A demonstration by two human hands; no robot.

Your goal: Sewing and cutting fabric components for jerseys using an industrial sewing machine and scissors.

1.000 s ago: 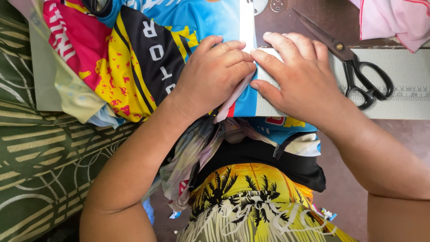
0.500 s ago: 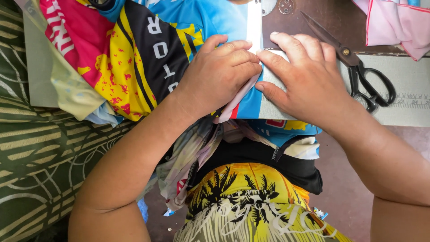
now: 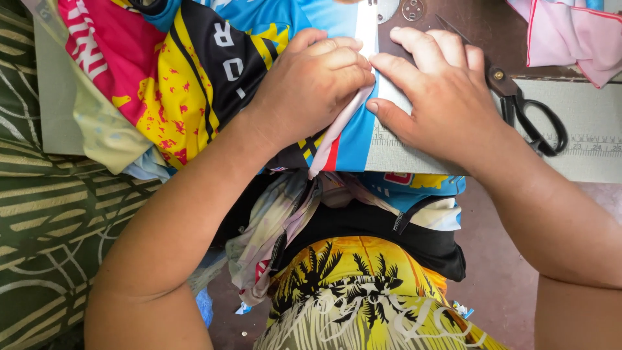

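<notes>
- Pinching a folded edge of the blue printed fabric [image 3: 337, 139], the left hand [image 3: 311, 84] is curled with fingers bent, so the fold is kept from springing open.
- Right hand [image 3: 440, 97] is laid flat, fingers spread and pressed down on the fabric edge just right of the left hand; thumb tip is set against the fold, apparently to hold the seam line straight.
- Blue fabric is spread over the grey sewing table [image 3: 583, 129], its edge between the two hands; the rest of the multicolour garment [image 3: 168, 78] is bunched left of the left hand, likely pushed aside to free the working edge.
- Black-handled scissors [image 3: 525, 110] are lying just right of the right hand, partly hidden under it, kept within reach.
- Pink cloth [image 3: 564, 39] is seen at the far right of the scissors, well apart from the hands.
- Metal plate [image 3: 395, 10] is visible just above the hands, the fabric edge lined up toward it; needle is not shown.
</notes>
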